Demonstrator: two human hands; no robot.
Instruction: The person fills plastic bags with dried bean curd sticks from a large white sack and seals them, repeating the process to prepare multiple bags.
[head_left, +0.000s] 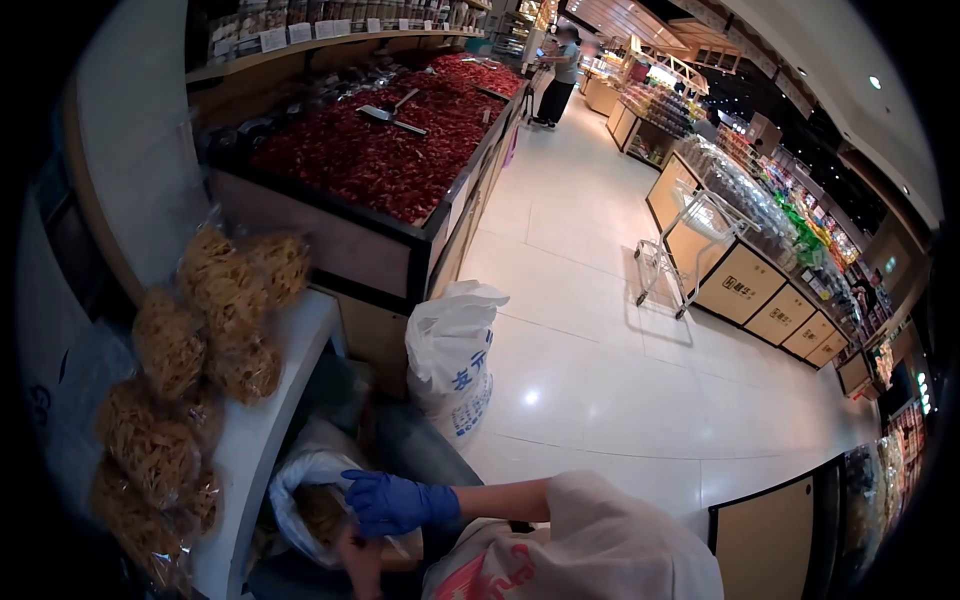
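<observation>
My right hand (395, 503), in a blue glove, reaches in from the right with its fingers curled over the rim of an open white plastic bag (295, 468). Below it, my bare left hand (362, 552) is at the bag's mouth, its fingers blurred and partly hidden. Yellowish-brown contents (322, 512) show inside the bag. Clear packs of curly tan food (165, 450) are piled on the white ledge to the left.
A full white bag (450, 355) stands on the floor beside a bin of red packets (370, 155) with a metal scoop (380, 114). A cart (690, 245) stands by shelves at the right. Another person (561, 75) stands farther up the aisle.
</observation>
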